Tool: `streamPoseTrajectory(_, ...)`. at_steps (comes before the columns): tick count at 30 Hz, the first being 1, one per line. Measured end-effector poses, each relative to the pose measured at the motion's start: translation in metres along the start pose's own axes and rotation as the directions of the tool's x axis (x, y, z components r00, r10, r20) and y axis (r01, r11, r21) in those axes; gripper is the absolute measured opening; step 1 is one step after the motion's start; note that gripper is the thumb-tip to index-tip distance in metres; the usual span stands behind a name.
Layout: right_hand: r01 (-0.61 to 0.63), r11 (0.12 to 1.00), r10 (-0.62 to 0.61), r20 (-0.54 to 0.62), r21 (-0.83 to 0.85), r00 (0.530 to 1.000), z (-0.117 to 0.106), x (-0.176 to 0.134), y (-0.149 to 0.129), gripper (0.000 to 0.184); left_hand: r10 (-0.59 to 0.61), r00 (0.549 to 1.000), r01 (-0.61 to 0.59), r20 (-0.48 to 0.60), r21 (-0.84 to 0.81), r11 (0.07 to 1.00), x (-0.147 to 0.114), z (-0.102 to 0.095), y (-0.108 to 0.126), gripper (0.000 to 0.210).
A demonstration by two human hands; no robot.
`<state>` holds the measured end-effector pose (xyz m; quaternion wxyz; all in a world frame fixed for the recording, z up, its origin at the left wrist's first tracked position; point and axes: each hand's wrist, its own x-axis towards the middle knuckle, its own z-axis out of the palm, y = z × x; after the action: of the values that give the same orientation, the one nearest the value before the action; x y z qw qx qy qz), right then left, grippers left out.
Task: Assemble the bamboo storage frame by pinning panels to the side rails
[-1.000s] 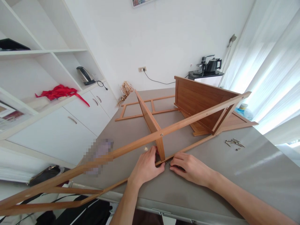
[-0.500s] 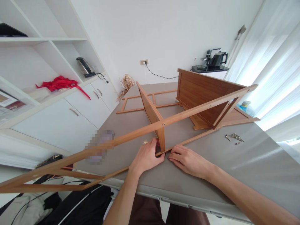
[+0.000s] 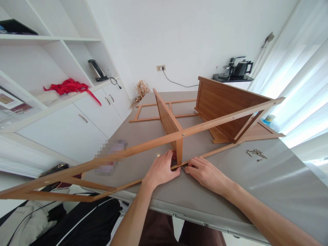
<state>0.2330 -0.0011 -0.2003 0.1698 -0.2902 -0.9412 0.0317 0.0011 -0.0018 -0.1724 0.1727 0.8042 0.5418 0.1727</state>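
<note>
A wooden frame with a slanting upper rail (image 3: 151,145) lies on its side on the grey table (image 3: 143,133). Its shelf panel (image 3: 167,123) stands on edge and meets the lower rail (image 3: 212,151) near the front. My left hand (image 3: 159,172) is closed round that joint, thumb in front of the rail and fingers behind, partly hidden by the panel. Close on the right, my right hand (image 3: 206,172) pinches a small metal screw (image 3: 182,169), whose end is at the rail beside my left thumb. My fingers cover most of the screw.
Several loose screws (image 3: 257,153) lie on the table to the right. A larger wooden panel (image 3: 230,106) stands farther back, joined to the frame. Behind lies a flat wooden ladder-like frame (image 3: 147,119). The near left frame end (image 3: 58,195) juts past the table edge over dark clothes (image 3: 94,215).
My view has shifted slightly, so the scene sits a little farther right. Both hands stay at the joint, and more of the screw shows between my right fingers and the rail.
</note>
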Motion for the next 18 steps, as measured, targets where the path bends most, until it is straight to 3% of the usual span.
streamPoseTrajectory(14,0.019,0.996,-0.028,-0.104,-0.087,0.994,-0.0014,0.0063,-0.0086,0.026,-0.016,1.000,0.016,0.008,-0.008,1.000,-0.0004,-0.0015,0.0012,0.028)
streamPoseTrajectory(18,0.012,0.996,-0.019,-0.084,-0.083,0.996,-0.0009,0.0064,-0.0086,0.025,-0.018,1.000,0.018,0.004,0.002,1.000,0.0000,-0.0007,0.0011,0.027)
